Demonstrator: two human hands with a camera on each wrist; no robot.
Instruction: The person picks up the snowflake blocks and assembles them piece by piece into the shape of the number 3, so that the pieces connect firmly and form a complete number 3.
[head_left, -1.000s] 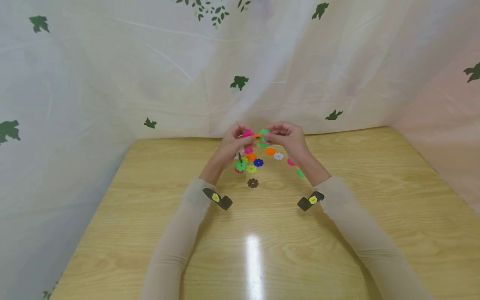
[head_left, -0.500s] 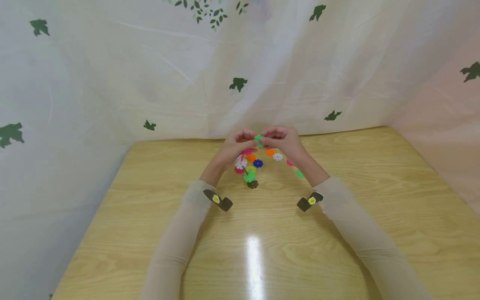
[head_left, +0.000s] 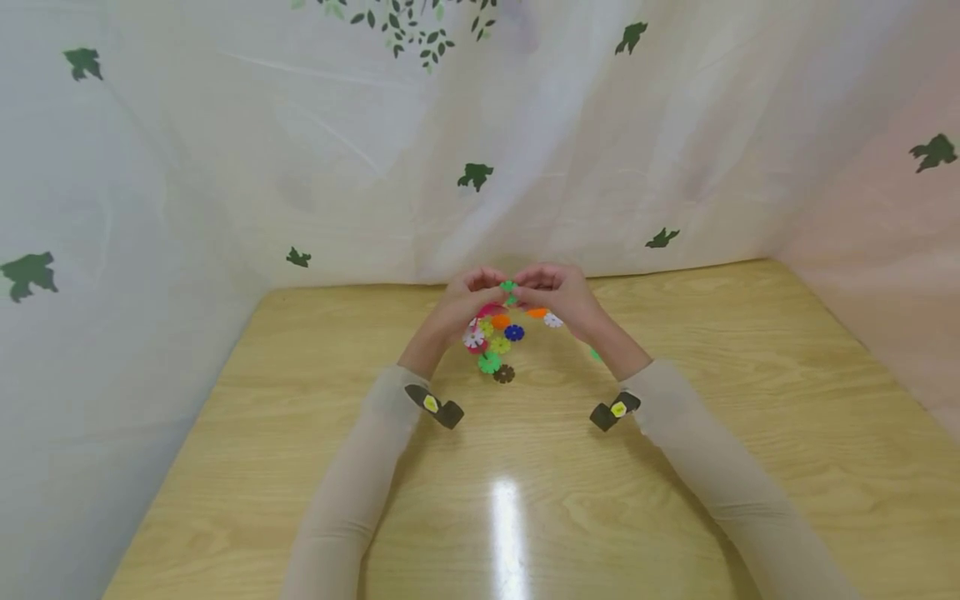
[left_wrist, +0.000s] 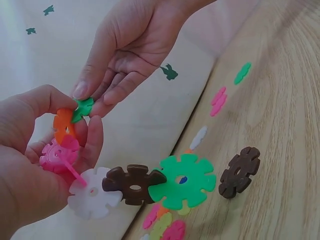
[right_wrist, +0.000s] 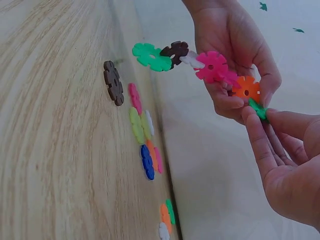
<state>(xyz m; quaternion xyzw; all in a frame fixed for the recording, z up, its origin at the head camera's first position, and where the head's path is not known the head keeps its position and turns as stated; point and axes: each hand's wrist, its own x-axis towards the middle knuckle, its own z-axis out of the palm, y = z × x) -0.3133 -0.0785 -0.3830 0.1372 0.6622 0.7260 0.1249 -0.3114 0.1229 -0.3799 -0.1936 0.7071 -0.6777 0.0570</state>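
Observation:
My left hand (head_left: pixel 467 304) holds a chain of notched plastic snowflake discs by its upper end, above the table's far edge. Fingers of that hand pinch the orange disc (right_wrist: pixel 246 90) and lie around the pink disc (right_wrist: pixel 212 67). From there hang a white disc (left_wrist: pixel 94 195), a brown disc (left_wrist: pixel 134 185) and a large-looking green disc (left_wrist: pixel 185 182), linked edge to edge. My right hand (head_left: pixel 564 298) pinches another green disc (right_wrist: pixel 257 110) between thumb and fingers, its edge against the orange one. Whether their slots interlock is hidden by the fingertips.
Loose discs lie on the wooden table (head_left: pixel 300 467) below the hands: a brown one (head_left: pixel 504 374), a blue one (head_left: pixel 514 332), a white one (head_left: pixel 552 320) and several others. A patterned cloth (head_left: pixel 360 167) hangs right behind the table's far edge.
The hands have come together, and the green disc in the right hand has moved left to the orange disc. The chain's hanging green end has dropped lower.

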